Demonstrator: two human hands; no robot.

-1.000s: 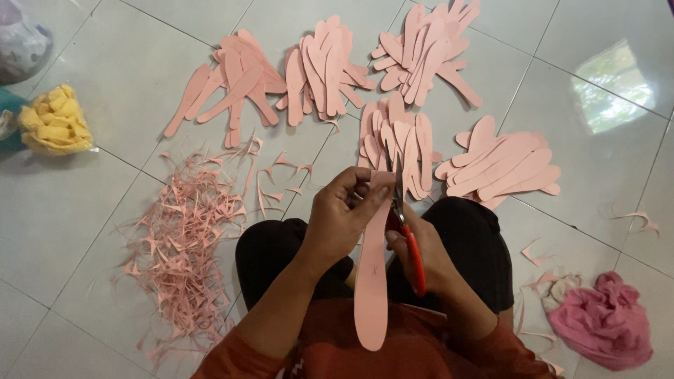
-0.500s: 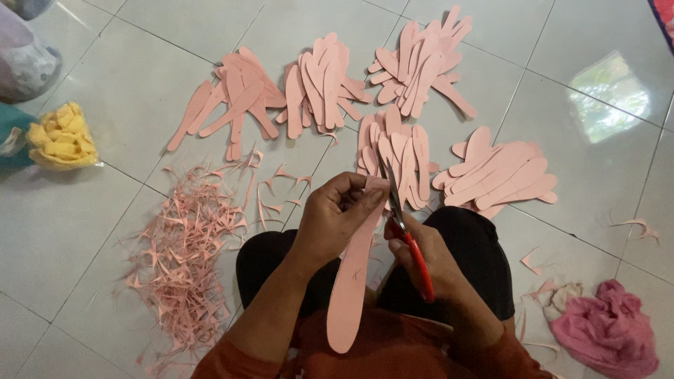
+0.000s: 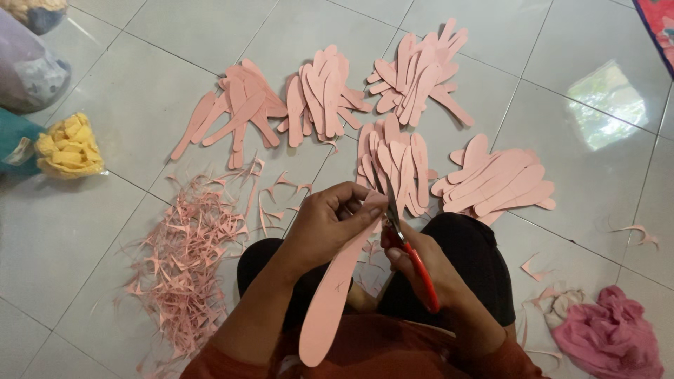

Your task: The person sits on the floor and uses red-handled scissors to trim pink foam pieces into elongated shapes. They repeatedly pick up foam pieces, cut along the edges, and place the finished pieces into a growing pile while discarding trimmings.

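Observation:
My left hand [image 3: 328,226] grips the upper end of a long pink foam strip [image 3: 331,302] that hangs down over my lap. My right hand [image 3: 421,270] holds red-handled scissors [image 3: 407,245], their blades up against the strip's top edge. Several piles of cut pink foam shapes lie on the tiled floor ahead: one pile at the left [image 3: 235,105], one in the middle [image 3: 324,95], one farther back [image 3: 418,70], one close to my hands [image 3: 393,158] and one at the right [image 3: 498,179].
A heap of thin pink offcuts [image 3: 186,253] spreads on the floor at my left. A bag of yellow pieces [image 3: 68,146] sits at the far left beside a clear bag [image 3: 28,70]. Crumpled pink cloth [image 3: 611,333] lies at the lower right.
The strip has swung from hanging straight down to slanting left, and my left hand has turned it against the scissors. The view has shifted slightly.

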